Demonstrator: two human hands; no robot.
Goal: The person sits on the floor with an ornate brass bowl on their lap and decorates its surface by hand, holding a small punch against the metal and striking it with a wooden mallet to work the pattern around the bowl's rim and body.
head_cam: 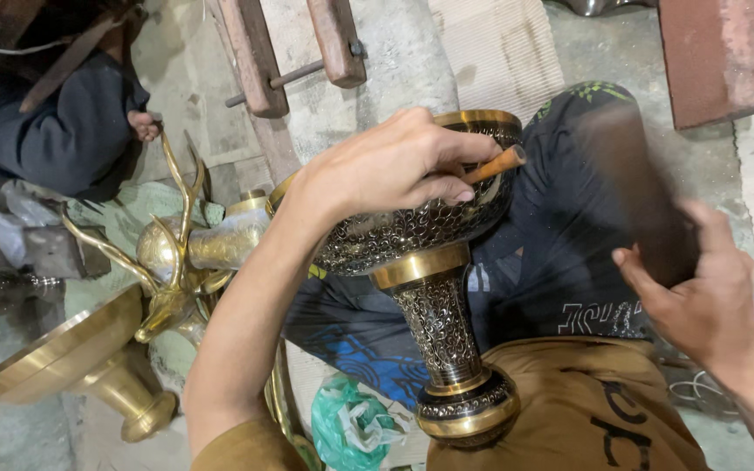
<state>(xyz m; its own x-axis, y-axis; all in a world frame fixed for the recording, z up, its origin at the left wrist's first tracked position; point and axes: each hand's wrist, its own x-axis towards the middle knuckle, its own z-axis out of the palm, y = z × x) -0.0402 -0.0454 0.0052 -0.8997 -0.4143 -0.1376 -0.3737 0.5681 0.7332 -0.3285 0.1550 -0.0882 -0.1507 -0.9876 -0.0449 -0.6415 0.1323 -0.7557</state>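
1. Brass goblet-shaped vase with black engraved lattice and polished gold bands (pixel 429 288) lies tilted across the person's lap, its round foot near the ochre shirt and its wide bowl pointing away, so the patterned bowl wall faces up toward the tool.
2. Left hand (pixel 386 166) rests on top of the bowl; its fingers (pixel 447 153) are curled and pressed together around a slim wooden-handled chisel (pixel 495 164), pinching it between thumb and forefinger. Resting the hand's weight on the bowl appears to steady both the vase and the tool tip, which is hidden behind the fingers.
3. Right hand (pixel 700 296) is raised beside the knee, fingers wrapped closed around a dark wooden mallet (pixel 639 201), blurred by motion, held above and to the side of the chisel's end.
4. Dark trousers with pale print (pixel 560 262) cushion the vase, which seems to keep it from rolling.
5. Farther left, a golden brass deer figure with antlers (pixel 176 253) and a plain brass pedestal bowl (pixel 71 358) stand on the concrete floor (pixel 10 436), near a green plastic bag (pixel 351 427).
6. Another person in dark clothing (pixel 63 131) sits at the upper left, well apart.
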